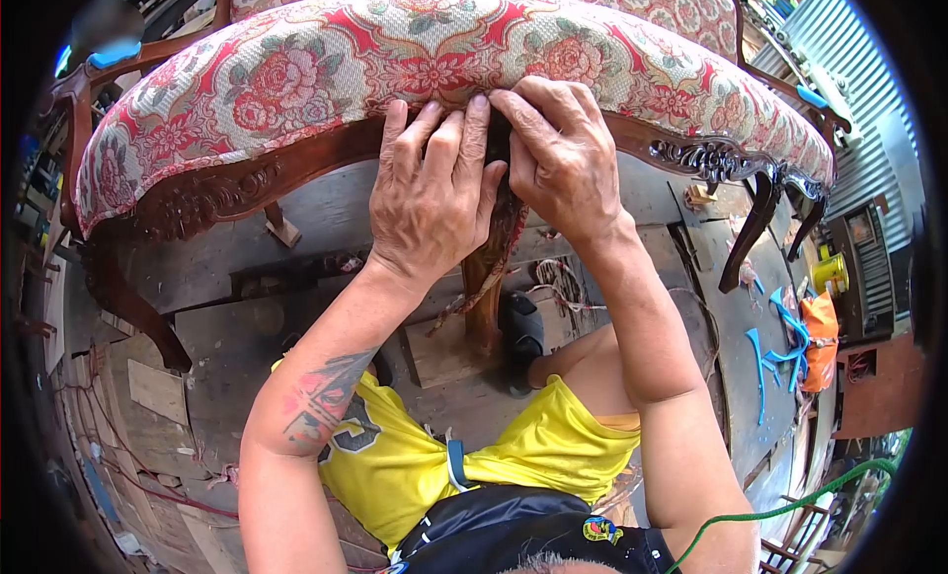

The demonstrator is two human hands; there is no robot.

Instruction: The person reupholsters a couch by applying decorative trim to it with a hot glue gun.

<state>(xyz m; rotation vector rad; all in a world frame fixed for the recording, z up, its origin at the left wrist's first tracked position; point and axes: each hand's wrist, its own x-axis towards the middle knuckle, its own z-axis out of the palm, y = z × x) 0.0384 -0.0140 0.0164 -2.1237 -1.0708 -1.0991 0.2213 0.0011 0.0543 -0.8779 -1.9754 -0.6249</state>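
Observation:
A long seat (pixel 434 56) covered in red and cream floral fabric stands ahead, above a carved dark wooden rail (pixel 232 184). My left hand (pixel 430 174) presses its fingertips on the fabric's lower edge at the middle, fingers slightly apart, holding nothing visible. Right beside it, my right hand (pixel 563 145) has thumb and index finger pinched at the same edge; what they grip is too small to make out. A braided strip of trim (pixel 512 240) hangs below the hands, in front of the wooden middle leg (pixel 482 303).
Curved legs (pixel 752 229) stand at both ends of the seat. On the floor to the right lie blue strips (pixel 780 347), an orange bag (pixel 819 342) and a yellow can (pixel 830 275). A green cord (pixel 790 507) crosses the lower right. A wooden block (pixel 439 355) lies below the middle leg.

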